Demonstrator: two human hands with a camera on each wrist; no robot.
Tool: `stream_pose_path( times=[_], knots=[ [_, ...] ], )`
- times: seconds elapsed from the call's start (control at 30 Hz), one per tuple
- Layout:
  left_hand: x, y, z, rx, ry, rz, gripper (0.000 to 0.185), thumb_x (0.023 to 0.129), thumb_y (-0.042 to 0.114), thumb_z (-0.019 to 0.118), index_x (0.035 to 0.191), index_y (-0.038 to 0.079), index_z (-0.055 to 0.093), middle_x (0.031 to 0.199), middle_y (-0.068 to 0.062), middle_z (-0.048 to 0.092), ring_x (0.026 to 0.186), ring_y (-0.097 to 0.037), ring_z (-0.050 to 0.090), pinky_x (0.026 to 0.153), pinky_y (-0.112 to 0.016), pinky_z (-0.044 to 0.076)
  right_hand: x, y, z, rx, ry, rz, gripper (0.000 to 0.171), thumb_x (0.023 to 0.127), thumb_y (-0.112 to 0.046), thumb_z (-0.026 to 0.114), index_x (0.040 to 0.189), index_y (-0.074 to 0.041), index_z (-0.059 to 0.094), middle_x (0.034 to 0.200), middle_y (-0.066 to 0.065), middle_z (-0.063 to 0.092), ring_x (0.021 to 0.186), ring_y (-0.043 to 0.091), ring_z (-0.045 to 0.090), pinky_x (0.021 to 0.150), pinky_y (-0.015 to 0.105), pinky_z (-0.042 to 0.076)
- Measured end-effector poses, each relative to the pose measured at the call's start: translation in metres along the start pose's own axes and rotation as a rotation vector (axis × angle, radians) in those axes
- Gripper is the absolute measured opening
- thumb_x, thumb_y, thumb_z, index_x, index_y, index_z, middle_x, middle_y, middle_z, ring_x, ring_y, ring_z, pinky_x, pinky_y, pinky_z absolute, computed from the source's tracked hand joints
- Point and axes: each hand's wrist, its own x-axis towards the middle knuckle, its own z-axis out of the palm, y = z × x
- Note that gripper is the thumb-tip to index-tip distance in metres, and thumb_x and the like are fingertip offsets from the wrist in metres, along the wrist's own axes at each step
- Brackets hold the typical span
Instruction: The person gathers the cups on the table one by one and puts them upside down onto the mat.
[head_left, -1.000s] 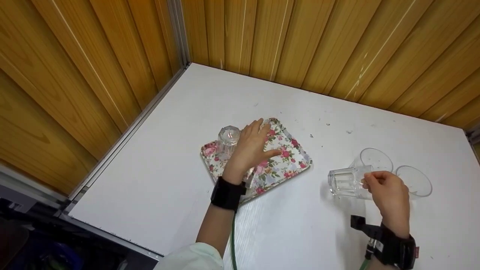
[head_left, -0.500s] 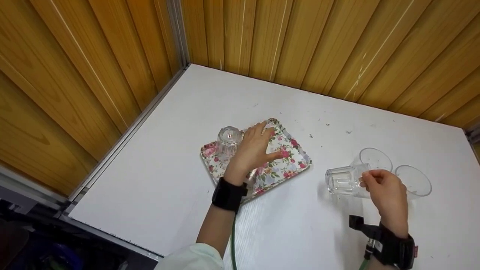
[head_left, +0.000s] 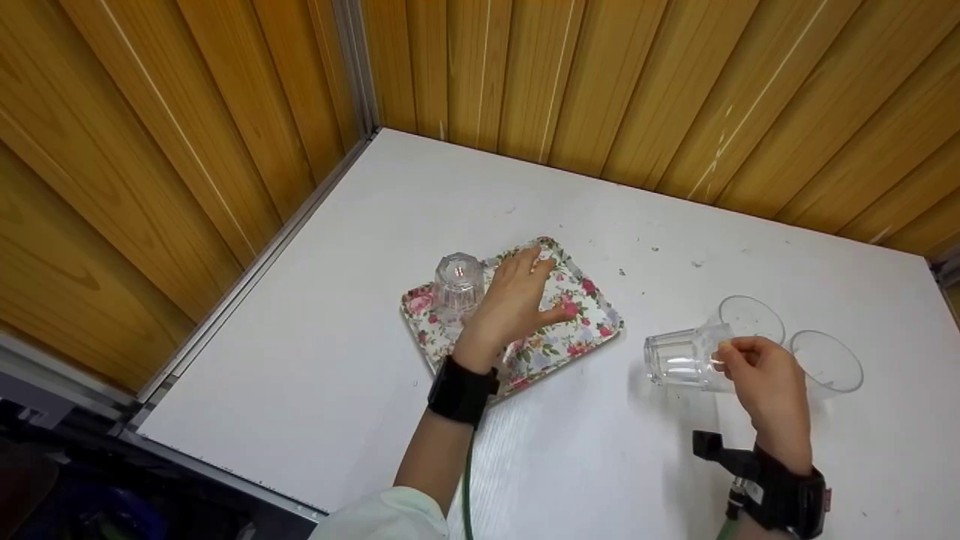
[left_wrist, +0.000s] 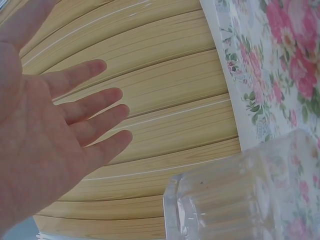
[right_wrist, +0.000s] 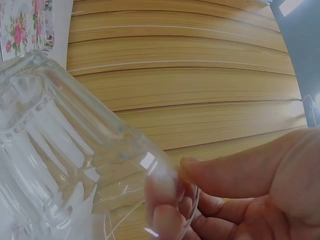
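Observation:
My left hand [head_left: 514,300] hovers over a floral tray [head_left: 581,349], fingers spread and palm empty in the left wrist view. Just left of it, an upside-down clear drinking glass [head_left: 459,281] stands on the tray, its faceted base [left_wrist: 175,210] upward. Out to the right, my right hand [head_left: 769,382] pinches a second drinking glass [head_left: 679,358] by its rim, thumb outside and fingertips inside the mouth. This glass lies sideways in the air, base toward the tray. Behind the right hand are two more glasses [head_left: 750,315], mouths up, partly covered by it.
The white table [head_left: 337,300] meets wood-patterned panels [head_left: 637,90] at the back and left. Small bits [head_left: 655,249] lie scattered behind the tray. A green cable [head_left: 466,487] trails from the left wrist, and a black camera mount [head_left: 720,448] juts from the right wrist.
My right hand has moved slightly left, bringing the pinched glass nearer the tray. My left hand has drifted a little to the right, showing more of the upside-down glass.

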Motion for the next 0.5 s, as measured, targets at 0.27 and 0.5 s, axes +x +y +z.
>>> stream_pose_path(
  times=[0.27, 0.5],
  knots=[
    [0.0001, 0.0008, 0.0001, -0.001, 0.001, 0.002, 0.077, 0.078, 0.052, 0.062, 0.136, 0.008, 0.038, 0.146, -0.016, 0.026, 0.135, -0.029, 0.023, 0.113, -0.042, 0.014, 0.0003, 0.0003, 0.0004, 0.034, -0.034, 0.010, 0.045, 0.093, -0.028, 0.048, 0.122, 0.007, 0.048, 0.108, 0.017, 0.061, 0.078, 0.001, 0.058, 0.065, 0.010, 0.043],
    [0.0003, 0.0020, 0.0011, 0.020, -0.004, 0.015, 0.075, 0.078, 0.054, 0.061, 0.135, 0.009, 0.040, 0.143, -0.014, 0.032, 0.133, -0.030, 0.027, 0.112, -0.042, 0.017, 0.0007, -0.0003, 0.0007, 0.069, -0.060, 0.012, 0.046, 0.093, -0.026, 0.047, 0.125, 0.007, 0.045, 0.105, 0.011, 0.061, 0.080, 0.001, 0.056, 0.068, 0.010, 0.043]
  ],
)
